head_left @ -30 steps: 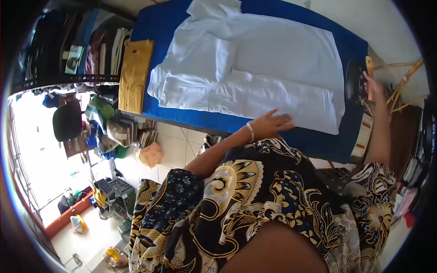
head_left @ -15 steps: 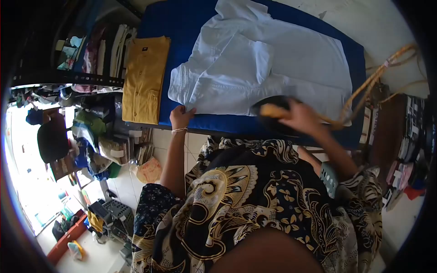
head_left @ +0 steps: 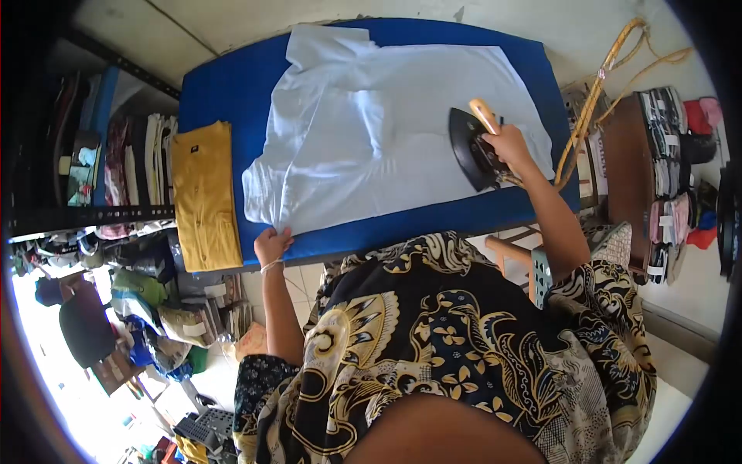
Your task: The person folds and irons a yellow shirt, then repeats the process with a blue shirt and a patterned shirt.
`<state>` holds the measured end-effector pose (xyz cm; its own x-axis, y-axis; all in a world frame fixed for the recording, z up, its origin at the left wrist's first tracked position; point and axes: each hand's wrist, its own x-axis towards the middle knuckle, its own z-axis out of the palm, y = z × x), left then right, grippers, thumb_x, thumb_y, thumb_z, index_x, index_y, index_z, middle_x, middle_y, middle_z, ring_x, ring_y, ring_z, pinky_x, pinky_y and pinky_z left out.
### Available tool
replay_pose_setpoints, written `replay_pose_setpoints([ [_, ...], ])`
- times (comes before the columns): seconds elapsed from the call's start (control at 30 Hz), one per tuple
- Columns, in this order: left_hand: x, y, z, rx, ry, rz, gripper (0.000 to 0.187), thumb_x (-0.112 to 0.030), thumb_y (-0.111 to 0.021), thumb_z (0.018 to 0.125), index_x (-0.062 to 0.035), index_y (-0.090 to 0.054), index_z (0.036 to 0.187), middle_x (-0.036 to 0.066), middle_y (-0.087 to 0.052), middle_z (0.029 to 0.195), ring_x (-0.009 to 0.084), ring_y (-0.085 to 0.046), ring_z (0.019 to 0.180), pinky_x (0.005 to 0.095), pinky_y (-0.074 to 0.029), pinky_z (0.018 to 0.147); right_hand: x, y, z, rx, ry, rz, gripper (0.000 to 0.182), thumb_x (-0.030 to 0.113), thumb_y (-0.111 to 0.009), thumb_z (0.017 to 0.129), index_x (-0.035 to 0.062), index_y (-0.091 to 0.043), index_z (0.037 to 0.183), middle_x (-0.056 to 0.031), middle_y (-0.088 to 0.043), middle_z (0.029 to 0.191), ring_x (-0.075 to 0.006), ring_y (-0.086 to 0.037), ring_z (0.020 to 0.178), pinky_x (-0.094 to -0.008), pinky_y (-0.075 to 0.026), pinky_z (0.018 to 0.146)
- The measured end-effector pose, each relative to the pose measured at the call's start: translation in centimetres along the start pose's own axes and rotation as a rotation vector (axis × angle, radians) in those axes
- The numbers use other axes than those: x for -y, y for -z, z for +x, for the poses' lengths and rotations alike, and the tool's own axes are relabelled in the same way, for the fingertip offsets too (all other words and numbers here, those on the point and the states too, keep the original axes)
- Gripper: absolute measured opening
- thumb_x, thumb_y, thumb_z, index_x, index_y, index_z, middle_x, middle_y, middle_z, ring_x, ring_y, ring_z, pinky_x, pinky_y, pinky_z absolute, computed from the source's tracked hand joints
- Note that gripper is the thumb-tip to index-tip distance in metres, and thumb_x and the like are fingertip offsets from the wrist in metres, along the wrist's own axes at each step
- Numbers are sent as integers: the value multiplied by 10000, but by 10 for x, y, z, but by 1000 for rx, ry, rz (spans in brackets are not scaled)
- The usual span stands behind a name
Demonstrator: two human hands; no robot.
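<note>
A white shirt (head_left: 417, 155) lies spread on a blue-covered table (head_left: 220, 97), its sleeve and collar end toward the left. My right hand (head_left: 508, 148) grips the light wooden handle of a dark iron (head_left: 466, 151), which rests over the shirt's right part. At the near left corner of the shirt, my left hand (head_left: 273, 246) pinches the cloth edge between thumb and fingers. Left of the shirt, a folded mustard-yellow shirt (head_left: 202, 193) lies along the table's side.
A yellowish cord (head_left: 585, 127) loops up from the iron at the right. Shelves of folded clothes (head_left: 154, 151) stand at the left, with piled garments (head_left: 139, 294) below. More stacked clothes (head_left: 666, 139) are on the far right. A wooden stool (head_left: 506, 251) is by my right side.
The iron in my right hand has moved away from the near edge, farther up onto the shirt, and turned. My left hand stays at the shirt's corner. The whole view has shifted.
</note>
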<state>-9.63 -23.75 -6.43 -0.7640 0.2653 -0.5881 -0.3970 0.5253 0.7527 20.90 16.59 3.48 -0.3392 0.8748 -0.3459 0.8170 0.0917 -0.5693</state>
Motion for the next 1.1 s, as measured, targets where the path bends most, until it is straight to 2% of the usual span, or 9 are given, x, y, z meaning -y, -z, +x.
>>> replay_pose_setpoints([
  [0.17,11,-3,-2,-92,-42,-23,224,-69,-701,690,-10,-494,626,30,-534,562,113,-553,473,198,-389,395,-70,69,29,-131,-142,180,275,165,-611,739,-11,-486,568,-24,-413,422,-134,-407,314,-288,-293,309],
  [0.43,25,-6,0,-294,-146,22,258,-111,-720,691,-34,-476,654,4,-486,538,77,-477,431,196,-384,388,-163,158,112,-70,-164,162,253,184,-632,724,-35,-521,664,-39,-446,462,-132,-432,339,-275,-326,312],
  [0.6,21,-13,-9,-492,-183,410,314,-181,-715,699,30,-494,770,24,-485,598,93,-474,474,231,-395,427,-112,201,160,44,-43,-174,287,196,-632,724,-63,-511,733,-52,-458,486,-133,-428,331,-281,-321,312],
  [0.63,25,-11,-6,-504,-198,402,325,-189,-715,698,37,-501,791,30,-486,599,93,-478,477,238,-400,432,-89,206,155,134,-2,-232,318,216,-635,706,-65,-523,806,-109,-532,556,-195,-510,401,-321,-391,383],
  [0.67,31,-11,-4,-515,-212,391,338,-197,-715,697,45,-509,811,36,-486,601,94,-483,480,246,-404,437,-86,198,154,153,13,-236,318,216,-635,706,-65,-523,806,-109,-532,556,-195,-510,401,-321,-391,383],
  [0.73,25,-18,-4,-543,-141,347,320,-173,-716,689,39,-524,835,37,-510,623,96,-490,490,235,-413,446,-81,185,145,133,558,-407,354,244,-643,679,-44,-539,858,-161,-586,652,-278,-587,560,-371,-449,511],
  [0.77,30,-16,0,-543,-119,273,315,-168,-716,687,36,-529,839,35,-517,631,95,-493,495,231,-414,448,-45,176,115,261,353,-479,385,258,-645,652,-21,-551,899,-201,-599,730,-339,-595,710,-405,-461,623],
  [0.9,31,-19,1,-554,-121,253,299,-166,-722,679,25,-545,826,26,-527,628,92,-495,501,223,-415,459,-36,92,70,580,707,-676,502,263,-629,635,-9,-536,1046,-208,-599,746,-367,-583,694,-422,-475,644],
  [1.1,50,-13,8,-554,-134,211,292,-182,-738,661,19,-562,778,21,-537,619,85,-484,485,229,-415,461,18,8,47,426,719,-496,250,233,-568,681,-7,-571,749,-227,-584,716,-383,-569,674,-448,-455,622],
])
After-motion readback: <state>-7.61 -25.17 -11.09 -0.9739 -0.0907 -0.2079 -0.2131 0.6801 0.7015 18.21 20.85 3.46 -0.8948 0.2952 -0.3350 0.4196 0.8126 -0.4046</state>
